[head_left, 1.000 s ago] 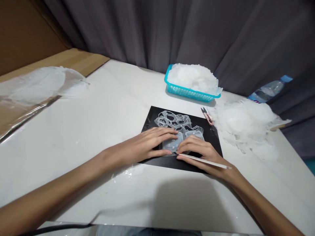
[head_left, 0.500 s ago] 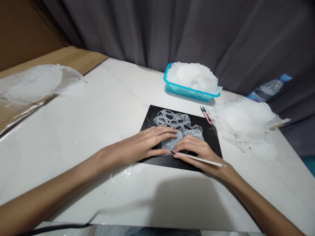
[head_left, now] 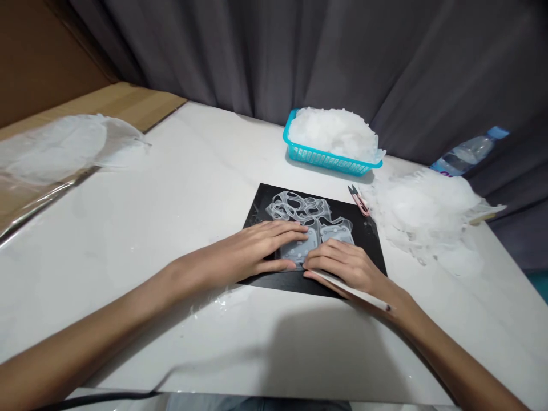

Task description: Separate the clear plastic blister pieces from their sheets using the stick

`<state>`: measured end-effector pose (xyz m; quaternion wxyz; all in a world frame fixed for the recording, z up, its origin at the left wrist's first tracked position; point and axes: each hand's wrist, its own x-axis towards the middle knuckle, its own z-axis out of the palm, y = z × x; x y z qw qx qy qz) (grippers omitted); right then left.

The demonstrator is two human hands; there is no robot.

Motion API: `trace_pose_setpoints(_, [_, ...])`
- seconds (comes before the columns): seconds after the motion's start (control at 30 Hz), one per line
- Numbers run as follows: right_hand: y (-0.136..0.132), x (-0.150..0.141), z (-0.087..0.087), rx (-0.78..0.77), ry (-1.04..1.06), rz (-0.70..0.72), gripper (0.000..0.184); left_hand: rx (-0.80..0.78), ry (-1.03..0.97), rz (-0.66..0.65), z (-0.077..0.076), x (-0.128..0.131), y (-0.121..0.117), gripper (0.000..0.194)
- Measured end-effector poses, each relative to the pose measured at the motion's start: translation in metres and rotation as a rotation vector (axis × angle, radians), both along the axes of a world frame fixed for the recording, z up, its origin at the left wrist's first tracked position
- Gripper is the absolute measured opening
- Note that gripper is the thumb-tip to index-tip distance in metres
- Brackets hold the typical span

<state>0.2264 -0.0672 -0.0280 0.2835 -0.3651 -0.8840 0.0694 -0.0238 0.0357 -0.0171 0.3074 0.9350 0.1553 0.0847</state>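
Observation:
A thin translucent sheet (head_left: 295,249) with cut-out loops along its far side and small round marks lies on a black mat (head_left: 274,281). My left hand (head_left: 274,242) rests flat on the sheet's left part, fingers stretched and thumb apart. In my right hand (head_left: 342,265) is a slim white pen-like stick (head_left: 351,291), pinched near the sheet's near edge beside my left thumb. Its tip is hidden by the fingers, and its back end points toward my right wrist.
Pink-handled thread snips (head_left: 359,201) lie at the mat's far right corner. Behind stands a blue basket (head_left: 334,162) heaped with translucent pieces. More such pieces (head_left: 428,211) pile up at right, near a water bottle (head_left: 466,154). At left, a plastic bag (head_left: 68,145) lies on cardboard (head_left: 145,103).
The stick's back end has swung down toward me as my right hand rolled over slightly. My left hand stays in place on the sheet.

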Motion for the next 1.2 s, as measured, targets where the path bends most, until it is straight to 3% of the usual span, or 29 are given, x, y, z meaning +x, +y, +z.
trace_pose_setpoints(0.17, [0.004, -0.008, -0.007, 0.166, -0.079, -0.034, 0.014, -0.011, 0.01, 0.004, 0.001, 0.001, 0.0, 0.058])
trace_pose_setpoints(0.43, [-0.007, 0.002, 0.005, -0.035, -0.075, -0.068, 0.012, -0.019, -0.018, 0.008, 0.0, 0.001, 0.0, 0.057])
trace_pose_setpoints(0.7, [-0.007, -0.009, -0.009, 0.183, -0.188, -0.13, 0.018, -0.061, -0.011, 0.018, 0.005, 0.001, -0.004, 0.053])
trace_pose_setpoints(0.77, [-0.007, -0.012, -0.009, 0.207, -0.232, -0.168, 0.024, -0.001, -0.048, 0.092, 0.007, 0.002, -0.006, 0.048])
trace_pose_setpoints(0.87, [-0.007, -0.015, -0.006, 0.266, -0.226, -0.211, 0.024, 0.103, -0.069, 0.365, 0.011, 0.003, -0.014, 0.041])
trace_pose_setpoints(0.93, [-0.007, -0.016, -0.004, 0.28, -0.157, -0.242, 0.023, 0.045, -0.012, 0.483, 0.013, 0.005, -0.022, 0.043])
trace_pose_setpoints(1.03, [-0.008, -0.018, -0.001, 0.246, -0.041, -0.264, 0.023, -0.166, 0.039, 0.511, 0.014, 0.01, -0.032, 0.049])
trace_pose_setpoints(1.2, [-0.011, -0.023, 0.001, 0.205, 0.034, -0.284, 0.024, -0.475, -0.173, 0.518, 0.01, 0.022, -0.04, 0.042])
